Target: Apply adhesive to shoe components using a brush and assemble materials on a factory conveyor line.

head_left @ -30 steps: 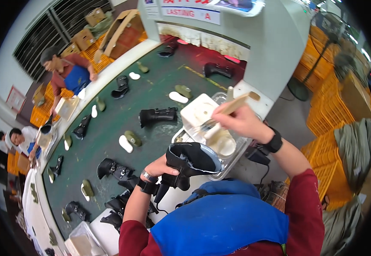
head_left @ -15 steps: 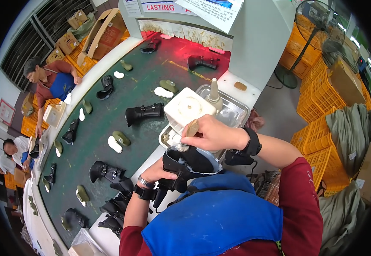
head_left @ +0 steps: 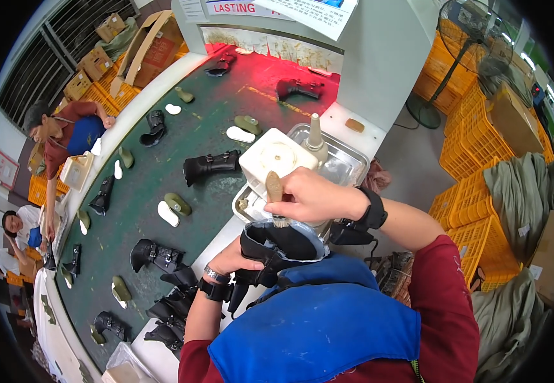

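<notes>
My left hand (head_left: 233,258) is closed around the side of a black boot upper (head_left: 283,242), held near my blue apron with its open, pale-lined edge facing up. In my right hand (head_left: 309,193) is a brush (head_left: 274,185) with a wooden handle, pinched near upright. Its bristles meet the lined rim of the boot upper. Just beyond my right hand stands a white square container (head_left: 277,156), partly over a metal tray (head_left: 344,159). A pale bottle with a pointed nozzle (head_left: 315,143) is in that tray.
The green conveyor belt (head_left: 213,198) carries black boots (head_left: 212,167), olive shoe lasts (head_left: 177,204) and white insoles (head_left: 168,214). More boots are piled left of my arm (head_left: 167,313). Co-workers (head_left: 66,134) are across the belt. Orange crates (head_left: 468,230) and a fan (head_left: 471,45) stand right.
The brush handle has tipped more upright, with the bristles still at the boot's rim. Across the belt, a co-worker's arm and the boot near it have moved lower and nearer.
</notes>
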Demonstrator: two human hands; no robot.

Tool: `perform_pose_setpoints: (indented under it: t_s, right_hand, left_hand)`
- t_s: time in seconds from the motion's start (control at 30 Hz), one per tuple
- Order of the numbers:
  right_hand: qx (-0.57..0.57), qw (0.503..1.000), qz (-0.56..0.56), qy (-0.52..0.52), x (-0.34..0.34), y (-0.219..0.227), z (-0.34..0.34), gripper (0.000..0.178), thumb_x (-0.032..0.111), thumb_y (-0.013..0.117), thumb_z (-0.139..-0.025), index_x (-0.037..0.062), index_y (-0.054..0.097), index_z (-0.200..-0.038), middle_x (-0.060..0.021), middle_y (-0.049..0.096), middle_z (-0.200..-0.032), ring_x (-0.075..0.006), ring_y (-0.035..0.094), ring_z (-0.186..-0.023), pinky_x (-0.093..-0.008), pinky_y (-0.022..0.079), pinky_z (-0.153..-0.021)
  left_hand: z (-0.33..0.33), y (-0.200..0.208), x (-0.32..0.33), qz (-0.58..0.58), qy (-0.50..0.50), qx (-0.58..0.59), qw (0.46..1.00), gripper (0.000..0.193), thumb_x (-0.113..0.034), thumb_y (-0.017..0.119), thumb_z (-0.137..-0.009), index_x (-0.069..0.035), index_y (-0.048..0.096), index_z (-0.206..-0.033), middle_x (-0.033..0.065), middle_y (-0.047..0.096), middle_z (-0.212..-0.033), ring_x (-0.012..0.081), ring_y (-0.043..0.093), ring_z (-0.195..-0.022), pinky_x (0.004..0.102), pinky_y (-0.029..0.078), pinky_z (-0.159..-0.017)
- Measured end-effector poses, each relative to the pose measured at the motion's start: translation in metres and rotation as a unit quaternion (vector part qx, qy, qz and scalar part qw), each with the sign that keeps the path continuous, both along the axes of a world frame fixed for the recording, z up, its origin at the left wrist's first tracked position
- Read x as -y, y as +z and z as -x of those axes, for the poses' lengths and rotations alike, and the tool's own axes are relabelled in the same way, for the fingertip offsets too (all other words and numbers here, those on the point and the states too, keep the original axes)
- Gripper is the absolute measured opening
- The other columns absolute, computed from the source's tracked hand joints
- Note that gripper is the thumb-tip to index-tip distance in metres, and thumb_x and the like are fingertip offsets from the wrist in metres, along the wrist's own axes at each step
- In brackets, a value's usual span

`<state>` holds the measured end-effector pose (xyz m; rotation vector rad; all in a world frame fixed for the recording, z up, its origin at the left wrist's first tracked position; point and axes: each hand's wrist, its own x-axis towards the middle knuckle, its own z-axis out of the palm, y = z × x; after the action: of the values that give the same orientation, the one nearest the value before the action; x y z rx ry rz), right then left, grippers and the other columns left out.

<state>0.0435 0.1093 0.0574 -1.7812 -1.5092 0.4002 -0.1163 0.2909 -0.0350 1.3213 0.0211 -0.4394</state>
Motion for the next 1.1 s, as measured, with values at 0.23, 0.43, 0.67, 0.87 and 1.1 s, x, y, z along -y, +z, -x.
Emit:
perform_pose_setpoints:
  t_s: [0.23,0.43,0.67,0.87,1.1]
  right_hand:
    - [-0.113,0.988,-0.108,-0.019,-0.007,-0.025,0.002,0.03,0.024,0.06,-0.081,-0.0021,0.06,-0.067,-0.0146,0.052,-0.052,-0.0263,0.052,-0.047,-0.0344,0.041,-0.048]
    - [-0.016,0.999,-0.033,-0.029,0.013,-0.033,-0.009,0.031,0.023,0.06,-0.08,-0.0043,0.059,-0.066,-0.0165,0.052,-0.052,-0.0275,0.052,-0.046,-0.0353,0.042,-0.049]
    - [-0.128,0.987,0.078,-0.06,0.031,-0.02,-0.015,0.02,0.017,0.061,-0.082,-0.0029,0.061,-0.085,-0.005,0.058,-0.067,-0.0102,0.052,-0.055,-0.0264,0.043,-0.05]
    - [-0.305,0.906,-0.142,-0.257,0.046,-0.004,-0.019,0.022,0.02,0.056,-0.088,-0.0016,0.061,-0.089,-0.0003,0.055,-0.065,-0.0045,0.047,-0.052,-0.0191,0.041,-0.049]
    - [-0.376,0.85,-0.223,-0.295,0.059,-0.039,-0.009,0.02,0.019,0.056,-0.088,-0.0005,0.062,-0.09,0.0012,0.052,-0.06,-0.0047,0.046,-0.048,-0.0179,0.038,-0.046]
  left_hand:
    - [0.003,0.002,0.001,-0.011,-0.013,-0.018,1.0,0.077,-0.019,0.08,-0.06,-0.001,0.042,-0.125,0.0035,0.056,-0.107,0.0122,0.052,-0.097,0.0272,0.042,-0.087]
    - [0.008,0.0,0.0,0.013,0.009,0.004,1.0,0.07,-0.017,0.079,-0.062,0.0,0.046,-0.121,0.0033,0.059,-0.104,0.0117,0.053,-0.093,0.027,0.042,-0.085]
    - [0.012,-0.008,-0.004,-0.009,0.019,0.018,1.0,0.068,-0.019,0.079,-0.062,-0.002,0.047,-0.12,0.0033,0.058,-0.104,0.0116,0.052,-0.095,0.0274,0.042,-0.086]
    - [0.019,-0.01,-0.014,-0.021,0.125,0.061,0.99,0.075,-0.022,0.08,-0.058,-0.002,0.047,-0.122,0.007,0.056,-0.111,0.0178,0.053,-0.101,0.0333,0.042,-0.089]
    - [0.025,-0.004,-0.01,-0.103,0.276,0.13,0.947,0.085,-0.019,0.081,-0.058,-0.001,0.036,-0.128,0.0097,0.049,-0.119,0.0175,0.048,-0.108,0.0309,0.039,-0.093]
